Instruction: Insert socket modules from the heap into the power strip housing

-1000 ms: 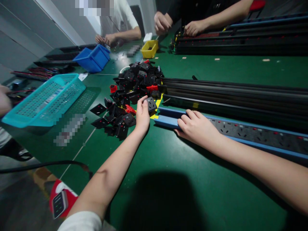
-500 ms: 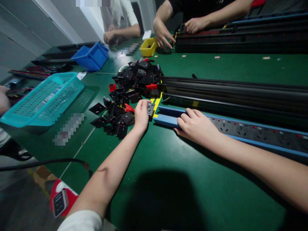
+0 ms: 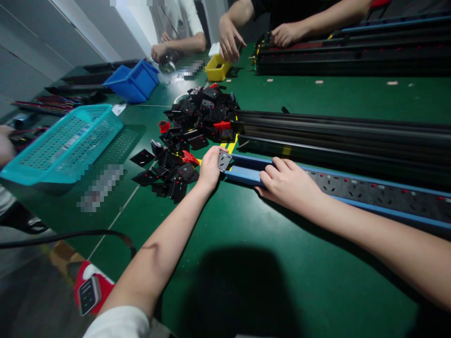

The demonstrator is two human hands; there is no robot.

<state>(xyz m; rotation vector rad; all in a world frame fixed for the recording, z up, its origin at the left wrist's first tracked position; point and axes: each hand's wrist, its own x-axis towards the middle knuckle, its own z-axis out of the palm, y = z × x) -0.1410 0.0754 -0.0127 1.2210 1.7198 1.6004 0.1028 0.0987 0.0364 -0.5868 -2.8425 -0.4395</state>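
Note:
My left hand (image 3: 209, 167) pinches a small black socket module (image 3: 223, 160) at the left end of a long blue power strip housing (image 3: 246, 174). My right hand (image 3: 287, 184) lies on top of that blue housing just to the right, fingers curled down over its near end. Black socket faces with red dots fill the strip (image 3: 373, 193) further right. A heap of black and red socket modules (image 3: 197, 126) lies just beyond my left hand.
A teal mesh basket (image 3: 63, 145) stands at the left, a blue bin (image 3: 132, 82) and a yellow bin (image 3: 217, 68) further back. Long black strip housings (image 3: 338, 136) lie behind the blue one. Other people's hands (image 3: 229, 40) work at the far edge of the green table (image 3: 246, 244).
My left hand lifted a socket module from the heap and brought it right and nearer, to the blue housing's open end. My right hand stayed put. A far person's hand moved over the yellow bin.

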